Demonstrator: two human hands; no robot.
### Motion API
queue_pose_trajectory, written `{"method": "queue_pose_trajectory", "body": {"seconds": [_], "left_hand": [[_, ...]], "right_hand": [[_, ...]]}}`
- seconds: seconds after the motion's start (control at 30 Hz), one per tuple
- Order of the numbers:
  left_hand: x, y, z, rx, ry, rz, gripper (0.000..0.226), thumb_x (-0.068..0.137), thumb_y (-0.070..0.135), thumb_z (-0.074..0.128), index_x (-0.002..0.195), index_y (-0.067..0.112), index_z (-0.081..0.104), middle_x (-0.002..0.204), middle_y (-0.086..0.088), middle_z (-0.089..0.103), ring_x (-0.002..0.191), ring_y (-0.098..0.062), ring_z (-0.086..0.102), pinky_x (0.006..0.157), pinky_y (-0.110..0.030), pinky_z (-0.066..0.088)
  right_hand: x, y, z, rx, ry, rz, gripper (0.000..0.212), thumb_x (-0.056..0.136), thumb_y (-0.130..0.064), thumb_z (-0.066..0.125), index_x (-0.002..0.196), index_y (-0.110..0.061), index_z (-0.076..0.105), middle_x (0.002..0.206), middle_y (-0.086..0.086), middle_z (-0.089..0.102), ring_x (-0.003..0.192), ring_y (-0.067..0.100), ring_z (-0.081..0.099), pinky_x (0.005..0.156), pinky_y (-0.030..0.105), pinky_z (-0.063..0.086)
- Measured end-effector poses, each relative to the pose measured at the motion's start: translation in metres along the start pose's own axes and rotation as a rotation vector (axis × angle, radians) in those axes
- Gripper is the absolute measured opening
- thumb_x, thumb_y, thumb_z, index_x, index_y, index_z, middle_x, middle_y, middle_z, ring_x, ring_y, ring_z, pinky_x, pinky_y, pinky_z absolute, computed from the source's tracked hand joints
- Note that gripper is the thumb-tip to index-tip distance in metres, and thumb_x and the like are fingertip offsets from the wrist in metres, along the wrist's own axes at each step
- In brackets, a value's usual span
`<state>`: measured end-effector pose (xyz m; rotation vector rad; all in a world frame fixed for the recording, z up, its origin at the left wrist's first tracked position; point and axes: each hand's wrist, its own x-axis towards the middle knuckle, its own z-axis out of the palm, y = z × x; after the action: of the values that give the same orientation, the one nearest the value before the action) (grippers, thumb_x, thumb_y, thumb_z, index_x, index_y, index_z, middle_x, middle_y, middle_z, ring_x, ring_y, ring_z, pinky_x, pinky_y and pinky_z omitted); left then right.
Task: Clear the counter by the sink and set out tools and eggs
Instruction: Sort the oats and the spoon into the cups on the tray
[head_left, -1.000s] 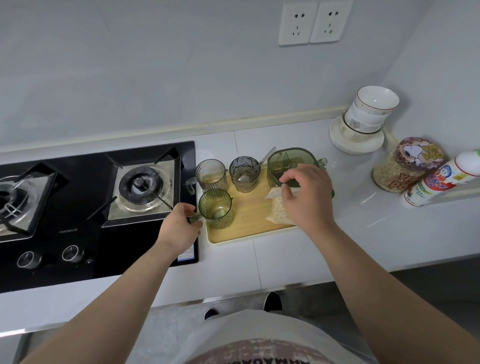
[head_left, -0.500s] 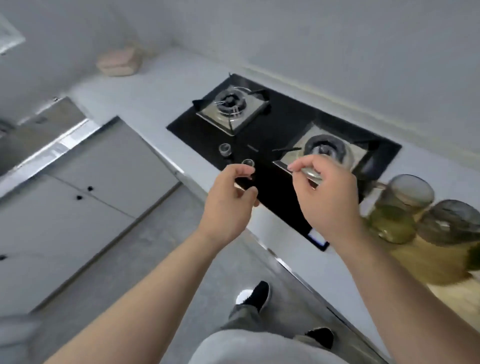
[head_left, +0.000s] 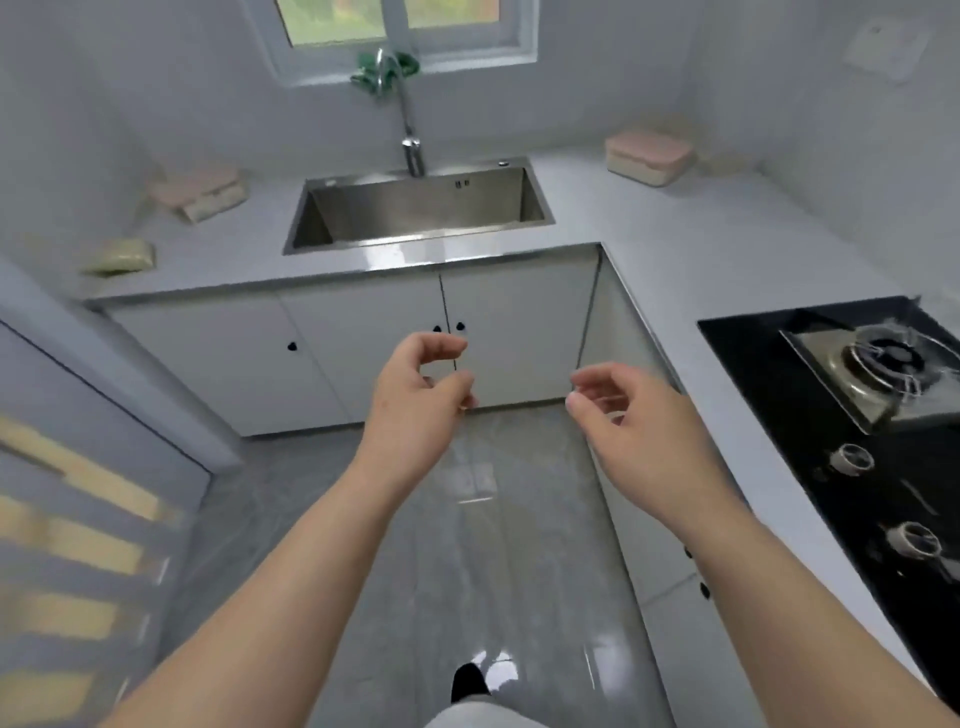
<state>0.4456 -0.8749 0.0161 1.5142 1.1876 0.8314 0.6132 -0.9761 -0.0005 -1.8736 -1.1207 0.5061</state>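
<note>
A steel sink (head_left: 332, 208) sits in the white counter (head_left: 623, 228) straight ahead, under a tall tap (head_left: 410, 124). Left of the sink lie a pink and beige stack (head_left: 200, 192) and a greenish packet (head_left: 122, 255). Right of the sink stands a pink-lidded box (head_left: 649, 158). My left hand (head_left: 421, 400) and my right hand (head_left: 634, 421) hover in mid-air over the floor, well short of the counter. Both hold nothing, with fingers loosely curled and apart.
A black gas hob (head_left: 852, 395) with two knobs lies on the counter to my right. White cabinet doors (head_left: 363, 353) run below the sink. A slatted surface (head_left: 62, 519) is blurred at the left. Grey floor tiles (head_left: 467, 545) stretch between me and the cabinets.
I have turned left, from the tray of glasses past the hob, and now face the sink. Both hands left the tray and glass and hang free in the air.
</note>
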Motion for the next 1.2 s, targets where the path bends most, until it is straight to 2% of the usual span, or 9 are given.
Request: {"method": "queue_pose_trajectory", "body": {"seconds": [0.2,0.37,0.5,0.6,0.7,0.8,0.9,1.03,1.2], "left_hand": [[0.073,-0.031,-0.108,-0.031,0.175,-0.082,0.021,0.091,0.009,0.06,0.104,0.025,0.062,0.096,0.014,0.066,0.071,-0.014,0.07,0.08,-0.043,0.056],[0.123,-0.07,-0.182,-0.086,0.351,-0.164,0.023,0.09,0.003,0.061,0.096,0.025,0.062,0.09,0.01,0.066,0.065,-0.012,0.068,0.07,-0.039,0.054],[0.171,-0.1,-0.233,-0.15,0.45,-0.241,0.023,0.092,0.0,0.058,0.096,0.023,0.062,0.103,0.004,0.065,0.058,-0.009,0.066,0.063,-0.028,0.049],[0.219,-0.115,-0.266,-0.171,0.499,-0.289,0.022,0.093,0.0,0.057,0.096,0.022,0.062,0.102,0.003,0.065,0.06,-0.012,0.065,0.059,-0.024,0.05],[0.293,-0.129,-0.301,-0.201,0.559,-0.324,0.02,0.094,-0.001,0.057,0.099,0.017,0.062,0.1,-0.001,0.064,0.059,-0.013,0.064,0.057,-0.025,0.05],[0.355,-0.132,-0.329,-0.219,0.569,-0.395,0.016,0.096,0.002,0.057,0.101,0.016,0.061,0.098,-0.003,0.064,0.061,-0.012,0.065,0.06,-0.026,0.051],[0.422,-0.133,-0.363,-0.22,0.621,-0.441,0.012,0.096,0.005,0.058,0.101,0.016,0.06,0.094,-0.006,0.062,0.064,-0.013,0.065,0.06,-0.026,0.053],[0.488,-0.138,-0.405,-0.265,0.71,-0.465,0.01,0.095,0.006,0.059,0.102,0.014,0.059,0.097,-0.01,0.062,0.072,-0.021,0.067,0.065,-0.031,0.056],[0.563,-0.169,-0.454,-0.331,0.692,-0.533,0.018,0.096,0.005,0.058,0.114,0.006,0.057,0.097,-0.012,0.061,0.073,-0.022,0.066,0.066,-0.03,0.056]], "right_hand": [[0.072,-0.066,0.126,-0.034,-0.207,-0.057,0.013,0.092,-0.024,0.066,0.104,-0.026,0.069,0.086,-0.017,0.067,0.08,-0.006,0.06,0.072,0.007,0.043],[0.136,-0.11,0.218,-0.026,-0.385,-0.117,0.013,0.094,-0.024,0.063,0.107,-0.025,0.068,0.088,-0.017,0.065,0.084,-0.011,0.057,0.066,0.001,0.04],[0.19,-0.134,0.286,-0.002,-0.5,-0.141,0.019,0.096,-0.025,0.062,0.114,-0.023,0.067,0.092,-0.017,0.064,0.083,-0.006,0.058,0.066,0.003,0.041],[0.237,-0.15,0.331,0.022,-0.56,-0.171,0.018,0.097,-0.026,0.059,0.114,-0.024,0.066,0.094,-0.017,0.063,0.085,-0.006,0.056,0.065,0.001,0.04],[0.305,-0.174,0.387,0.062,-0.568,-0.24,0.016,0.097,-0.028,0.059,0.111,-0.028,0.066,0.093,-0.02,0.064,0.088,-0.006,0.058,0.073,0.004,0.042],[0.363,-0.202,0.427,0.113,-0.582,-0.261,0.015,0.097,-0.027,0.059,0.109,-0.028,0.068,0.093,-0.019,0.066,0.09,-0.004,0.06,0.083,0.018,0.049],[0.422,-0.232,0.466,0.115,-0.656,-0.273,0.015,0.098,-0.027,0.058,0.11,-0.028,0.068,0.094,-0.02,0.066,0.092,-0.004,0.061,0.085,0.018,0.049],[0.478,-0.257,0.508,0.03,-0.772,-0.306,0.017,0.096,-0.028,0.06,0.111,-0.03,0.067,0.1,-0.019,0.067,0.094,-0.001,0.063,0.084,0.019,0.05],[0.533,-0.26,0.564,-0.256,-0.909,-0.306,0.024,0.095,-0.029,0.059,0.118,-0.029,0.064,0.118,-0.016,0.063,0.104,0.008,0.061,0.085,0.022,0.047]]}}
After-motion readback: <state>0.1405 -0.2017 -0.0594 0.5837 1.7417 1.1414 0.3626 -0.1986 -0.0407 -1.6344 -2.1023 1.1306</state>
